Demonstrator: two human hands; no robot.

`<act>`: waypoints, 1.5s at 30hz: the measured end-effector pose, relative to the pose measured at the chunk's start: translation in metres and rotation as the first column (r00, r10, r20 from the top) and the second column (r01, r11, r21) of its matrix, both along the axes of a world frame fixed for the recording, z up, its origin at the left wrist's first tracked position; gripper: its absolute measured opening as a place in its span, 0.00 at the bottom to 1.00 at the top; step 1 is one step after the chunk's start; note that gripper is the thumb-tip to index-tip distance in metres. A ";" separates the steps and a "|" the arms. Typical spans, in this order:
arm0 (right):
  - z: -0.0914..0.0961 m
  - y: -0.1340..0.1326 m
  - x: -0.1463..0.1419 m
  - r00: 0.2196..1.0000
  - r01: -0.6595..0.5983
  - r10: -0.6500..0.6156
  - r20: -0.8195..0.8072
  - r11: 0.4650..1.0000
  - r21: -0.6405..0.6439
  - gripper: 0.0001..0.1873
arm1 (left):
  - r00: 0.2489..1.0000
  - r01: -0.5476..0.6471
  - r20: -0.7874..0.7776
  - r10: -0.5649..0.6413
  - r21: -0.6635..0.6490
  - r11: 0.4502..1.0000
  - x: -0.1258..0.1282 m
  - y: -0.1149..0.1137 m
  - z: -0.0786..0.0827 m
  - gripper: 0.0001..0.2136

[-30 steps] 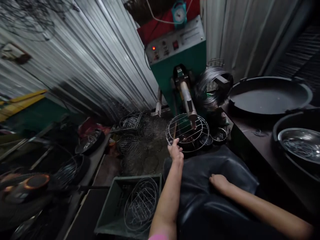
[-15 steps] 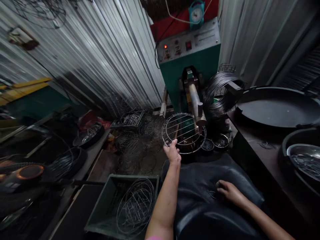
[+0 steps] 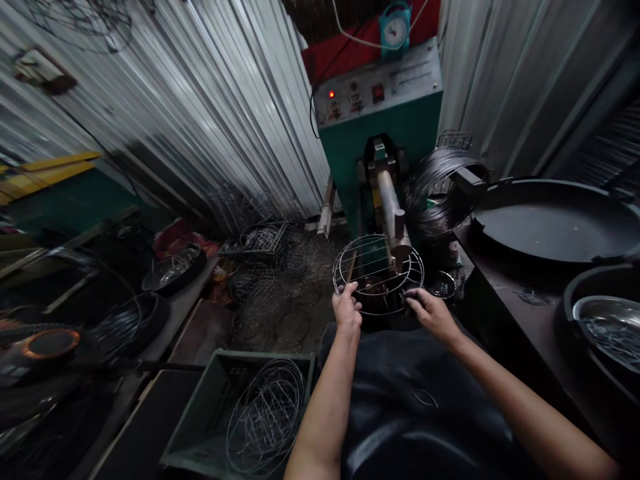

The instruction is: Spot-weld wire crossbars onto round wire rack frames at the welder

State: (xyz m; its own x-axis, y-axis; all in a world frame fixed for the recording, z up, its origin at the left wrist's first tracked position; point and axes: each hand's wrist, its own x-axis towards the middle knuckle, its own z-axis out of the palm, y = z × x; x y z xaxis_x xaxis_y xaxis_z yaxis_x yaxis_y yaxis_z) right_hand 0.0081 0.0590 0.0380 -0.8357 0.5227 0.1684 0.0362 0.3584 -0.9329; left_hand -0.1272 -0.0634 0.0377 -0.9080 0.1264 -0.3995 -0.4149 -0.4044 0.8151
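Observation:
My left hand point(image 3: 347, 308) is closed on the near left rim of a round wire rack point(image 3: 345, 257), a ring crossed by thin parallel bars. The rack is held under the tip of the machine's thick metal arm point(image 3: 393, 207). At the rack's near right rim, my right hand point(image 3: 429, 312) pinches what looks like a short piece of wire, mostly covered by the fingers. Curved bits of wire point(image 3: 425, 398) lie on the dark apron point(image 3: 390, 433) over my lap.
A green machine point(image 3: 345, 153) with a lit red lamp stands ahead. Left of my lap is a green crate point(image 3: 190, 427) holding wire rings. A wire coil point(image 3: 440, 180), a large black pan point(image 3: 555, 220) and a metal bowl point(image 3: 600, 307) of wire bits are on the right.
My right hand has risen from the apron to the rack's near right rim. My left hand and the rack have shifted slightly right and down.

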 end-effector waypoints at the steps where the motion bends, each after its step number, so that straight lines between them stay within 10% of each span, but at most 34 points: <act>1: -0.002 0.002 -0.003 1.000 -0.004 0.003 0.025 0.999 0.053 0.10 | 1.000 0.006 -0.005 -0.006 -0.009 1.000 -0.002 -0.001 0.000 0.19; 45: 0.009 0.024 -0.033 0.999 -0.027 0.032 0.038 0.990 -0.140 0.12 | 0.995 0.058 0.085 -0.050 -0.098 0.993 -0.033 0.022 0.001 0.15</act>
State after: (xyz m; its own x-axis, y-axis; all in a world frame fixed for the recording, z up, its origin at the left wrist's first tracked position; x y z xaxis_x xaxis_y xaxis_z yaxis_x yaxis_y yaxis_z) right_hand -0.0247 0.0833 0.0467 -0.8557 0.5138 0.0614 0.0663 0.2265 -0.9718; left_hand -0.1602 -0.0413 0.0389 -0.8646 0.1298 -0.4855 -0.5010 -0.2975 0.8127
